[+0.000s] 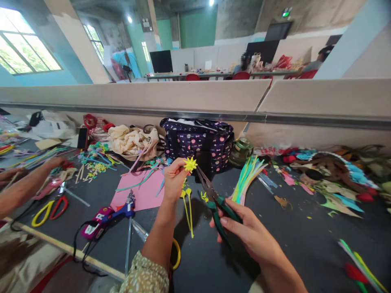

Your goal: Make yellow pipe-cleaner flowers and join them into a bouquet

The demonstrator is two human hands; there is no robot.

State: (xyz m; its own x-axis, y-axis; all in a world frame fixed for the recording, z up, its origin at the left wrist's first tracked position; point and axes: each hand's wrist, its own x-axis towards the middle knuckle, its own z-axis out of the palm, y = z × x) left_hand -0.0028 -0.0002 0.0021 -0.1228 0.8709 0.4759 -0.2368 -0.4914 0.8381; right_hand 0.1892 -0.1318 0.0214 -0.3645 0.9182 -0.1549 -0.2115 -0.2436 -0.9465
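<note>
Pinching a yellow flower over a crowded worktop

The left hand's fingers grip it, raised before a patterned bag; the right hand's fingers wrap green-handled pliers, tips just beside the flower. Yellow stems lie below. Rightward is a multicoloured bundle, a green jar behind. Leftward are a pink sheet and blue glue gun; the left forearm partly blocks a yellow handle loop. Farther left, red-and-yellow scissors lie near a co-worker's arm.
</note>
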